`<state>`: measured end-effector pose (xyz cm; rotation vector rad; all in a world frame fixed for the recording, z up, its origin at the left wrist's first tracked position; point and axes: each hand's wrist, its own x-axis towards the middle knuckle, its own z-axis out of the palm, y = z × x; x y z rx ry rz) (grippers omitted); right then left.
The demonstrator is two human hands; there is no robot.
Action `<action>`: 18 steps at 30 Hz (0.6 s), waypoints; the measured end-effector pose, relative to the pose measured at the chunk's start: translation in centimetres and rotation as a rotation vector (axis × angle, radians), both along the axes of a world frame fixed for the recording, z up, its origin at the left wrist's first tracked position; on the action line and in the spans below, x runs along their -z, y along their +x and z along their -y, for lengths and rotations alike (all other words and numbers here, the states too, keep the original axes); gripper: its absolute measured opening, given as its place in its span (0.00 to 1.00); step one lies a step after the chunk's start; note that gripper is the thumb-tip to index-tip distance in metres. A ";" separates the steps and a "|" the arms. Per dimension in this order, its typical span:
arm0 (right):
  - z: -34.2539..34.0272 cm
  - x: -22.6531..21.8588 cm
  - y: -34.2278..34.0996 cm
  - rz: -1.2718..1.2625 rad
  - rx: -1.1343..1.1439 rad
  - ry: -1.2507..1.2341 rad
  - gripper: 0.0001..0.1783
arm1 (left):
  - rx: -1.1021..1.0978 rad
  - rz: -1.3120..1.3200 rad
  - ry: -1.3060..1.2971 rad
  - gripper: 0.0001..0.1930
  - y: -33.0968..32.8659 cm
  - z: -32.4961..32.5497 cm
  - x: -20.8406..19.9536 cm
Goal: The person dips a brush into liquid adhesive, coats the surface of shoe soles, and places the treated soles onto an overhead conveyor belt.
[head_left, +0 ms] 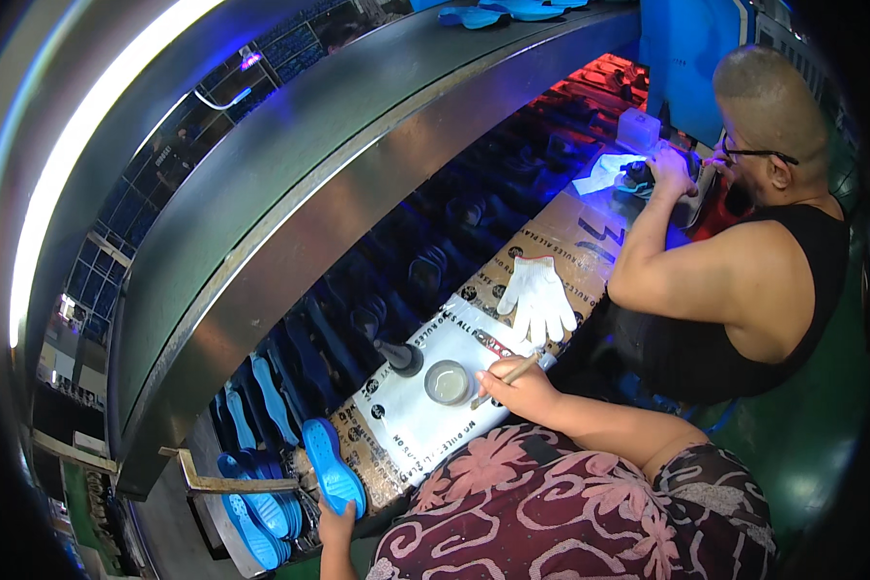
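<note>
My left hand (336, 527) is closed on the lower end of a blue shoe sole (333, 469), which tilts up at the bench edge. My right hand (522, 389) grips a thin wooden-handled brush (520, 369); its tip points down beside a small round cup (447, 383) of pale liquid. The cup stands on a white printed sheet (411, 425). Just behind it is a dark bottle with a narrow spout (399, 358). Stacked blue soles (266, 512) lie left of my left hand.
A white glove (536, 300) rests on the cardboard (575, 237) covering the bench. At the right, a co-worker (735, 251) handles a dark shoe under violet light. Rows of dark soles (435, 256) lie beneath a long metal housing (290, 213) across the far side.
</note>
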<state>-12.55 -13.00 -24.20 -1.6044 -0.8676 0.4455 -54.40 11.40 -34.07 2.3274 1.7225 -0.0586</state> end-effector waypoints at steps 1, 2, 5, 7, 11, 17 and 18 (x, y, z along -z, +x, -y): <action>-0.4 0.0 -0.4 -0.043 -0.021 -0.009 0.16 | -0.009 -0.006 -0.011 0.41 0.2 0.3 0.4; -0.7 -0.1 -0.6 -0.088 -0.044 -0.019 0.17 | -0.126 0.344 -0.172 0.39 0.8 0.5 0.8; -1.1 -0.7 -1.3 -0.077 -0.045 -0.021 0.17 | -0.498 0.978 -0.662 0.14 1.7 -0.8 1.0; -1.1 -0.7 -1.4 -0.123 -0.058 -0.041 0.15 | -0.875 1.334 -0.918 0.13 4.6 0.0 -2.7; -1.0 0.1 -1.5 -0.093 0.035 -0.028 0.16 | -0.674 1.673 -0.997 0.14 7.6 1.0 -8.3; -1.6 -0.3 -1.3 -0.215 0.020 -0.087 0.18 | -0.360 1.504 -0.502 0.19 11.4 7.2 -8.8; -1.8 -0.2 -1.1 -0.194 0.008 -0.089 0.19 | -0.334 1.483 -0.485 0.21 11.9 7.6 -8.9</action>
